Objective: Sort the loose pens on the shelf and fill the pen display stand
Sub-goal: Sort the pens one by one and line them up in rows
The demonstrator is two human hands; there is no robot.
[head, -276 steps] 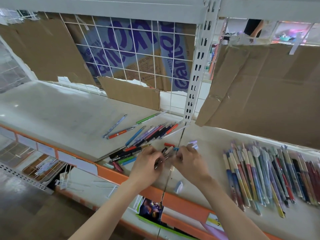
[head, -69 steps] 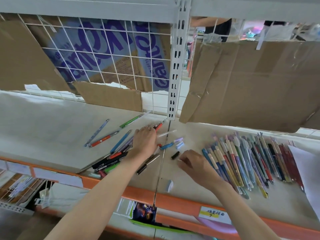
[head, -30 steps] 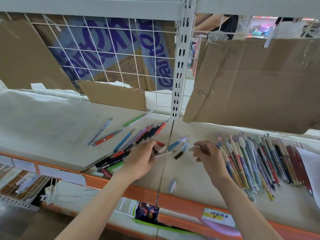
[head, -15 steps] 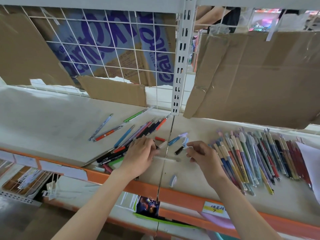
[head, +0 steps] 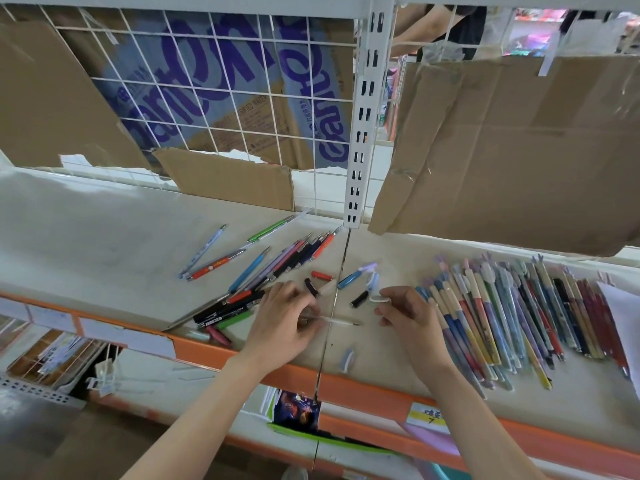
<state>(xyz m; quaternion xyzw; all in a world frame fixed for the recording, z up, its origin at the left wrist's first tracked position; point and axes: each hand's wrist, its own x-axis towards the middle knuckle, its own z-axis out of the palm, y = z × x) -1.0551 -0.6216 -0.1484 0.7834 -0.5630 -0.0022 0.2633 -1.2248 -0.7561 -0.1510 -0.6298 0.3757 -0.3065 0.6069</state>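
My left hand (head: 285, 323) pinches a thin clear pen refill (head: 337, 320) that points right, just above the white shelf (head: 104, 237). My right hand (head: 408, 315) pinches a small pale cap (head: 379, 298) close to the refill's tip. Loose pens (head: 287, 261) lie fanned out left of the hands. A red cap (head: 320, 275), a black cap (head: 310, 287), a second black cap (head: 359, 298) and a blue pen (head: 353, 277) lie between them. A sorted row of patterned pens (head: 519, 313) lies on the right. No display stand is in view.
A white slotted upright (head: 363, 133) and a wire grid with cardboard (head: 225, 98) close the back. Hanging cardboard (head: 519, 150) overhangs the right side. The orange front edge (head: 363, 389) runs below my hands; a pale cap (head: 347, 359) lies near it. White paper (head: 623, 327) is at far right.
My left hand moved from the loose pens and now pinches the clear refill. My right hand has lifted a small pale cap and brought it toward the refill's tip.
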